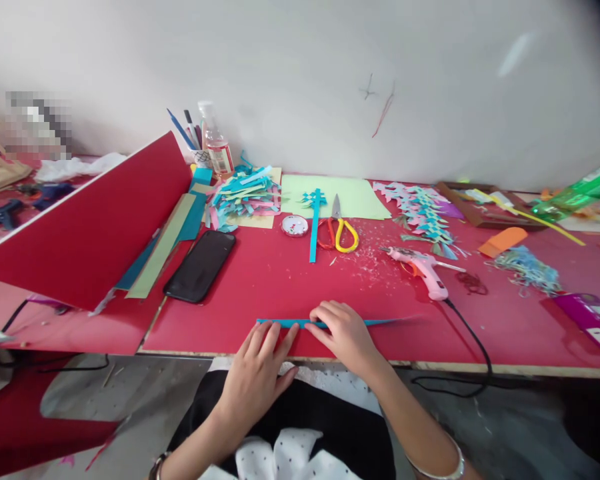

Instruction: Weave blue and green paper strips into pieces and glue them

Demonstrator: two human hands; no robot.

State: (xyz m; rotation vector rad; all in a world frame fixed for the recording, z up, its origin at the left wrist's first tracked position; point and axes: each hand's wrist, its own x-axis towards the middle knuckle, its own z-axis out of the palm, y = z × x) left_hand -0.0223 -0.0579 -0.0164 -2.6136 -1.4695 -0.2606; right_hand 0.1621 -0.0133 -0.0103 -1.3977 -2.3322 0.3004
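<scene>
A long thin blue paper strip (380, 322) lies along the near edge of the red table (260, 280). My left hand (260, 367) lies flat with fingers stretched out, its fingertips pressing the left part of the strip. My right hand (343, 330) rests on the middle of the strip with fingers curled down onto it. The strip's right end sticks out past my right hand.
Behind the hands lie a black phone (200, 265), red and yellow scissors (340, 230), a pink glue gun (423, 267) with its black cord, a pile of cut paper strips (245, 193), folded paper pieces (423, 210), a large red sheet (85, 227), a bottle (215, 143) and a green sheet (340, 197).
</scene>
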